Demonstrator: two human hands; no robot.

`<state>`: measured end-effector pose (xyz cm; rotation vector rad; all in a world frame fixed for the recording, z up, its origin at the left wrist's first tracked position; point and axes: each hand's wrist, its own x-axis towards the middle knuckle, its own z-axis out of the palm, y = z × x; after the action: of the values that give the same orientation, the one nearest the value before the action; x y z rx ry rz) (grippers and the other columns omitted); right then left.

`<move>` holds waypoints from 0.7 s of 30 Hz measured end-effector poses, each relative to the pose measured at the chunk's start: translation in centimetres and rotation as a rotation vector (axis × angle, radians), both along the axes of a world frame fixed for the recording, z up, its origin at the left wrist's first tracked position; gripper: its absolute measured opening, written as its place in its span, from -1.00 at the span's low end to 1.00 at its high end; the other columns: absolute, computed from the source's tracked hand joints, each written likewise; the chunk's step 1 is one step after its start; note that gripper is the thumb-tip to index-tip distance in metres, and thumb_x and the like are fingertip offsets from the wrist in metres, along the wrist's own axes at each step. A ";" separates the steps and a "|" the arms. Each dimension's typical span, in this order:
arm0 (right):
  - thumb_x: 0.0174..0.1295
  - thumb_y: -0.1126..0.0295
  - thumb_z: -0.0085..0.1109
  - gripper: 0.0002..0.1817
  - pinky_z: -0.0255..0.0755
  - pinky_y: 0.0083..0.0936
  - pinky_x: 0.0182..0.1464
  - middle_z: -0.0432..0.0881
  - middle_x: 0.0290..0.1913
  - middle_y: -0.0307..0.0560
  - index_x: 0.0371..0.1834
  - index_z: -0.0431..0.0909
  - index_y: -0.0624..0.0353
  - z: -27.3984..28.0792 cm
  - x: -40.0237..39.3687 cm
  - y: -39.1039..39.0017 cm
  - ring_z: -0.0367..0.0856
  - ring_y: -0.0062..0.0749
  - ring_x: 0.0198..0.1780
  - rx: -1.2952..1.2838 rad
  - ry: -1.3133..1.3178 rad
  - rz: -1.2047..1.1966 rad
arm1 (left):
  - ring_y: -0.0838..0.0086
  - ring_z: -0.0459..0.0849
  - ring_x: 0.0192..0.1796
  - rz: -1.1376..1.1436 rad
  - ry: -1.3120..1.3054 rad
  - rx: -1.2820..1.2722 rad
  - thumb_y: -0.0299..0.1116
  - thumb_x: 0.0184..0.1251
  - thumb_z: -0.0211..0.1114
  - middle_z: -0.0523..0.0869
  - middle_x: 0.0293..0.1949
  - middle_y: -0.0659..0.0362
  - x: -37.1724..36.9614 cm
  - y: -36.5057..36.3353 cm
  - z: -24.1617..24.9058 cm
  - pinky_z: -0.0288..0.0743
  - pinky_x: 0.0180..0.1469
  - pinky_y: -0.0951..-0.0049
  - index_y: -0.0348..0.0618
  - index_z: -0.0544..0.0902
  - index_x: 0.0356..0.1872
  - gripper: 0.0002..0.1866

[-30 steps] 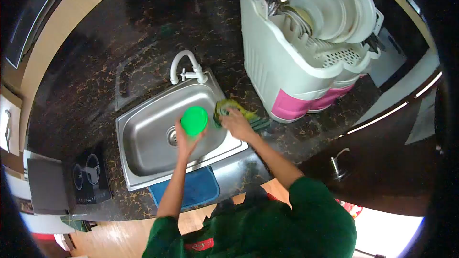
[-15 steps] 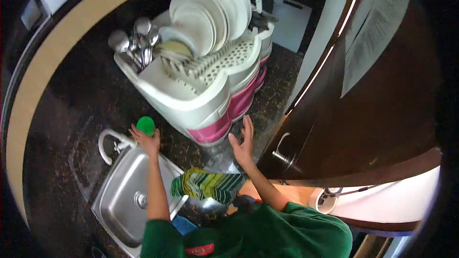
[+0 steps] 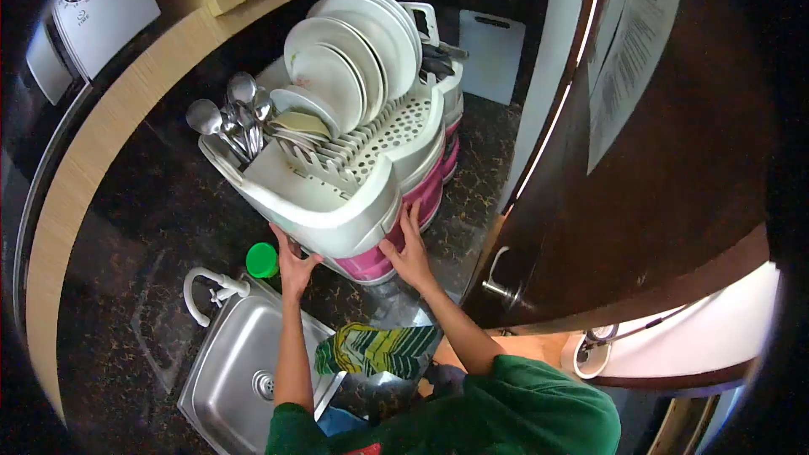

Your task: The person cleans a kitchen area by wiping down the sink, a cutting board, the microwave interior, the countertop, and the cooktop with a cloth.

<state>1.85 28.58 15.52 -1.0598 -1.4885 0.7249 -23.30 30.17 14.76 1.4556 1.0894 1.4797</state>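
White plastic dish rack [image 3: 333, 221] w/ glossy pink front panels [image 3: 364, 264] stands on dark marbled worktop [image 3: 109, 303], up & to the right of the stainless-steel sink [image 3: 223, 388]. Both hands are at its front. L hand [image 3: 295, 274]: thumb & fingers spread, by the rack's near L corner; can't tell if the fingertips press on it. R hand [image 3: 410, 259]: spread too, fingers up against the pink front, thumb apart, nothing pinched afaict.

Best way to handle it, imo: hands low & level, push/pull evenly on both sides, slow, no jerks. Load's tall & mostly toward the back, so a tug on one corner could twist the rack or rattle the plates. L wrist should mind the bright green round-topped container [image 3: 262, 260] just beside it, btwn rack & white curved tap [image 3: 240, 288]; an elbow or knuckle could knock it.

Containers: rack holds white round plates [image 3: 324, 80] on edge in slots, a few smaller dishes in front of them, metal spoons [image 3: 240, 109] upright in the L-end section, dark utensils [image 3: 438, 63] at the far R end; perforated tray part has bare space. Green container's contents: can't tell, only top shows. Sink basin: drain visible, no dishes in the visible part. Green-yellow striped cloth [image 3: 379, 351] lies by sink's R edge.
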 end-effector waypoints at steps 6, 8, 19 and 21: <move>0.09 0.15 0.25 -0.08 -0.13 -0.24 0.40 -0.31 0.43 0.35 0.38 -0.07 0.36 0.3 1.1 -0.1 -0.22 0.09 0.46 -0.008 -0.046 -0.003 | 0.16 -0.14 0.45 0.195 0.295 -0.021 -0.04 -0.15 0.50 -0.17 0.42 -0.12 -0.3 -0.5 -1.0 -0.24 0.43 0.28 -0.29 -0.36 0.37 0.30; 0.10 0.14 0.23 -0.12 -0.11 -0.23 0.39 -0.15 0.41 0.36 0.37 -0.02 0.36 0.9 3.5 -0.8 -0.14 0.12 0.44 0.032 -0.122 -0.068 | 0.05 -0.27 0.46 0.365 0.627 -0.038 -0.09 0.09 0.34 -0.19 0.41 -0.20 0.3 -3.2 -1.1 -0.38 0.44 0.30 -0.42 -0.19 0.36 0.05; 0.09 0.27 0.18 -0.41 0.01 -0.12 0.33 0.12 0.31 0.31 0.18 0.26 0.26 2.4 12.2 -8.5 0.06 0.20 0.34 -0.036 -0.627 -0.705 | -0.10 -0.09 0.42 -0.022 1.413 0.014 0.14 0.13 0.11 -0.01 0.37 -0.20 9.7 -21.5 -6.7 -0.23 0.36 -0.11 -0.32 0.11 0.33 -0.11; 0.10 0.25 0.17 -0.42 0.05 -0.10 0.30 0.14 0.30 0.30 0.17 0.27 0.26 1.7 14.7 -11.1 0.08 0.21 0.32 -0.136 -0.663 -0.647 | -0.06 -0.05 0.41 -0.078 1.339 0.078 0.06 0.14 0.15 0.05 0.34 -0.22 10.8 -21.9 -6.0 -0.20 0.38 -0.03 -0.38 0.11 0.31 -0.14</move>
<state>16.57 17.49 17.23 -1.8848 -1.4946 -0.0035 -12.52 8.24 8.81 2.5708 1.6392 0.3121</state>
